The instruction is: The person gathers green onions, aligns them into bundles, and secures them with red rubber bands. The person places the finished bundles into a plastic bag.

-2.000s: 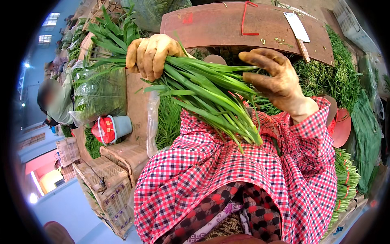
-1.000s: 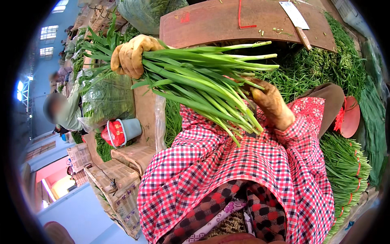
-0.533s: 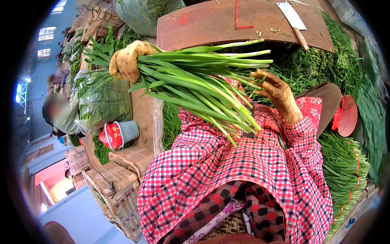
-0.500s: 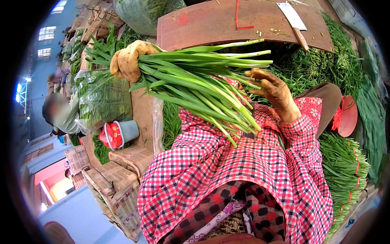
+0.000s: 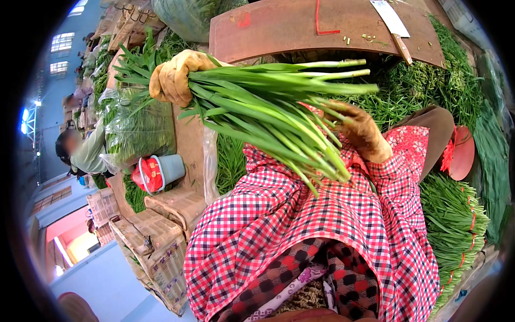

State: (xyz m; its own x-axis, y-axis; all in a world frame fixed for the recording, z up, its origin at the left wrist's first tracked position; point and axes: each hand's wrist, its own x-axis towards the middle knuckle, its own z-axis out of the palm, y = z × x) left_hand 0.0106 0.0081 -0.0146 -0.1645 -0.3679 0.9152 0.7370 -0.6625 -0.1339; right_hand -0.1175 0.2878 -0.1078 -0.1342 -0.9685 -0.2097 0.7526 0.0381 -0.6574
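Observation:
A bunch of garlic chives (image 5: 268, 110), long flat green leaves with pale stem ends, lies across in front of my chest. My left hand (image 5: 174, 79), in a tan glove, is wrapped round its leafy end, and the leaf tips stick out on the far left. The stems fan out loosely to the right. At the stem ends is my right hand (image 5: 362, 131), in a brown-stained glove; its fingers are partly behind the stems and blurred, so its grip cannot be told. Below the bunch is my red checked smock (image 5: 300, 214).
Ahead, a curved brown board (image 5: 268, 32) carries a knife (image 5: 390, 20) and cut stem bits. Loose greens (image 5: 413, 96) lie beside it. Red-tied bundles (image 5: 453, 225) are at right. Leftward are plastic-wrapped greens (image 5: 140, 126), a bucket (image 5: 173, 167), crates (image 5: 161, 263) and another person (image 5: 88, 153).
The bunch and my left hand have shifted slightly right. My right hand has moved lower, and its fingers, spread before, are now partly behind the stem ends.

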